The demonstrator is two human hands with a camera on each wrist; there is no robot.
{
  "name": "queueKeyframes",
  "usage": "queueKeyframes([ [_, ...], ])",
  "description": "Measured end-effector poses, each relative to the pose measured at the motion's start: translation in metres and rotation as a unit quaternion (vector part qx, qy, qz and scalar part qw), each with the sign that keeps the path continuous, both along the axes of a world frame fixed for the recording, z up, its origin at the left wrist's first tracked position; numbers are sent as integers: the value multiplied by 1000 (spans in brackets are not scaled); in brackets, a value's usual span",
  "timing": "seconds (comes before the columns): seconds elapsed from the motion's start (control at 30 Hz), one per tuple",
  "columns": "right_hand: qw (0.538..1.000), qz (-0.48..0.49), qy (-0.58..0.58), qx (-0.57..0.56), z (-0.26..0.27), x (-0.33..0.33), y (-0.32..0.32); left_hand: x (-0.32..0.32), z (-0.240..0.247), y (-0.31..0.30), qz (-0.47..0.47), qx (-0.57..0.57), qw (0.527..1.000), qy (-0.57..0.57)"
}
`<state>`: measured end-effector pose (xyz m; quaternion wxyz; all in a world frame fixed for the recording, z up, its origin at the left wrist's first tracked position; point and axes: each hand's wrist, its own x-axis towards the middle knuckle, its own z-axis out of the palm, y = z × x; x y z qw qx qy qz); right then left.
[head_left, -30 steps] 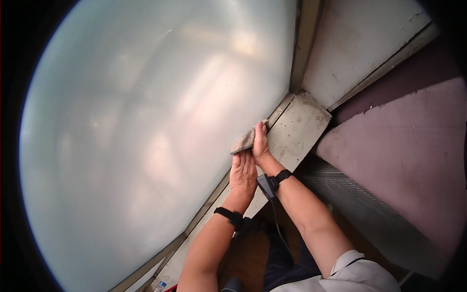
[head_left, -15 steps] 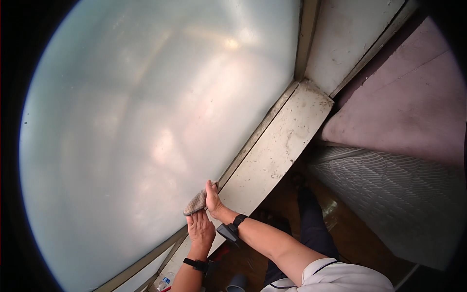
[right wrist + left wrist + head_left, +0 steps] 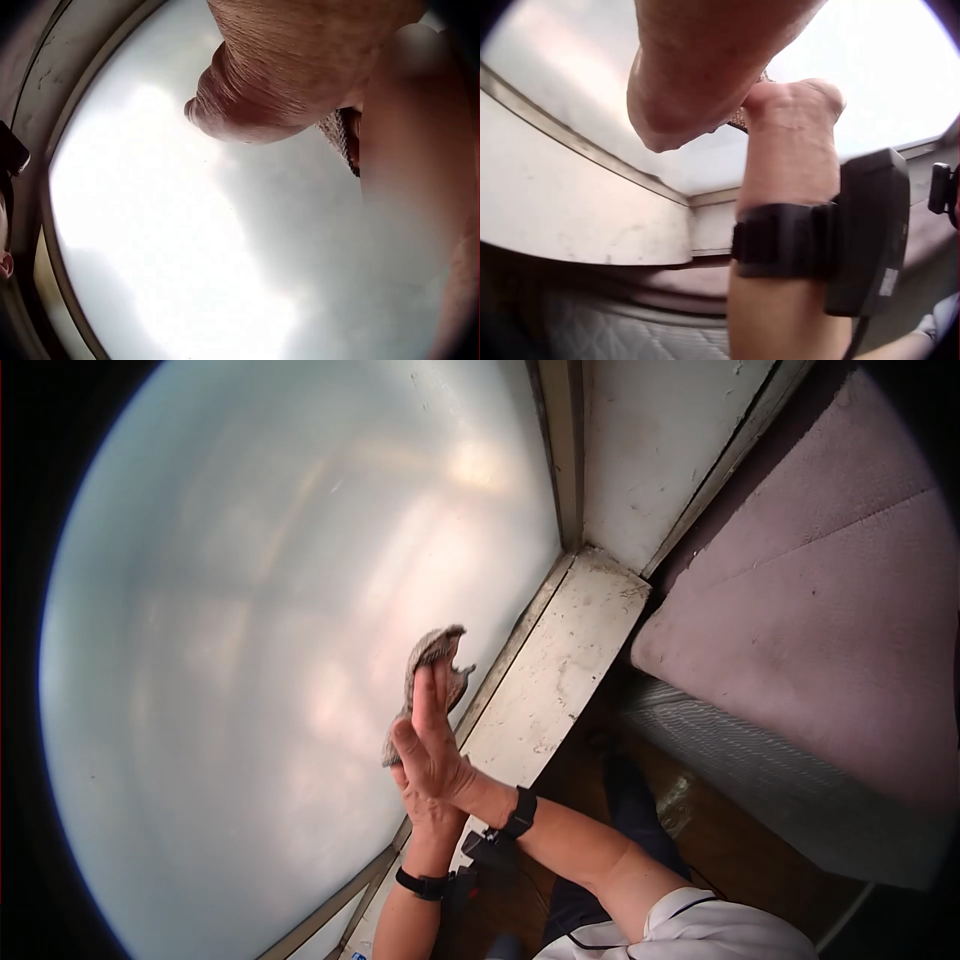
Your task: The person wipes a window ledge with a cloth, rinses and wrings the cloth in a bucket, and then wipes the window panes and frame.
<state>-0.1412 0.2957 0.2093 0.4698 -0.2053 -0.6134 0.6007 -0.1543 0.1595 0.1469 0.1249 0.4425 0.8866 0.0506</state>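
A grey-brown cloth (image 3: 430,644) lies against a large frosted window pane (image 3: 250,690), its upper end curling around the fingertips of my right hand (image 3: 432,752). Those fingers are straight and press on the cloth, the thumb held apart from them. My left hand (image 3: 432,815) is just below and behind the right one, close to the cloth's lower end. The right hand and the cloth hide most of its fingers. In the left wrist view, only a sliver of cloth (image 3: 739,118) shows between the two arms. The right wrist view catches a cloth edge (image 3: 341,139) beside the hands.
A worn white sill (image 3: 560,650) runs along the pane's lower edge to a frame post (image 3: 563,460) in the corner. Right of it stand a pink padded panel (image 3: 800,620) and a grey quilted surface (image 3: 760,780). Black camera straps circle both wrists.
Both hands slid with the cloth down and left along the pane's lower edge, then back upward. The cloth, flatter before, is now bent and curled. My right hand now overlaps the left.
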Motion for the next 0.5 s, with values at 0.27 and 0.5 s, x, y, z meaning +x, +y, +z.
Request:
queueKeyframes([
  [0.27,984,-53,-34,-164,-59,-17,96,6,-5,112,-111,-127,969,182],
  [0.5,926,1,-106,-362,-156,-45,-11,10,-16,13,-118,-86,960,238],
])
